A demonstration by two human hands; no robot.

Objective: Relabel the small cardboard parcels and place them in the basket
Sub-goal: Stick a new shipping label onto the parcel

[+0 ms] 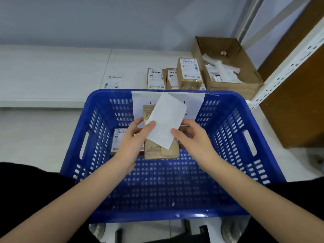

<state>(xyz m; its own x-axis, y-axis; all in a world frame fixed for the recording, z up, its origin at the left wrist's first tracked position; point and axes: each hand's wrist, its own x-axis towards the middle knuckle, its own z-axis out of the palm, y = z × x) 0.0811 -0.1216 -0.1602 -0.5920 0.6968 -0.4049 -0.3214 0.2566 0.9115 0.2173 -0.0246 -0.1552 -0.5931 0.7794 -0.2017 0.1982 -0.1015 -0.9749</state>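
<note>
The cardboard parcel [158,149] we hold over the blue basket [228,137]: our left hand [135,137] and right hand [191,137] both pinch a white label [166,121]; labelled parcels [173,78] wait at twelve o'clock.

Five small parcels [162,135]; one blue basket [228,120]; one open carton [228,67]; two hands [135,137].

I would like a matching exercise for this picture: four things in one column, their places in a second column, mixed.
Things:
1. white label sheet
2. labelled parcel
3. open cardboard box
4. blue basket

Places:
A. on the shelf, right, holding paper scraps
B. in front of the person, below the hands
C. inside the basket, left
D. pinched by the left hand over a brown parcel

Pairs: 1-D, 2-C, 3-A, 4-B
</note>
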